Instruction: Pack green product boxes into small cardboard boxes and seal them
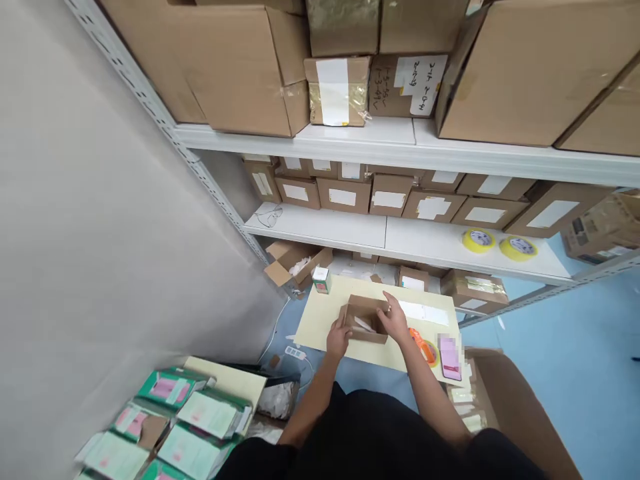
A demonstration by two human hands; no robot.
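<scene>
A small cardboard box [369,337] stands with its top open on a cream-coloured tabletop [315,320]. Inside it lies a white piece [364,325], too small to make out. My left hand [339,339] grips the box's left side, thumb over the near wall. At the right end, my right hand [394,321] holds the wall between thumb and fingers. White label sheets [424,313] lie just beyond my right hand. Beside my right forearm are an orange tape dispenser [423,345] and a phone with a pink screen [451,357]. A small green-and-white carton [321,280] stands at the table's far left corner.
Shelves [340,227] full of labelled cardboard boxes rise ahead, with yellow tape rolls [479,241] on one board. An opened carton [295,261] sits behind the table. Green-and-white packages [200,410] are stacked lower left. A large open carton [515,407] stands right. A power strip [295,353] lies on the floor.
</scene>
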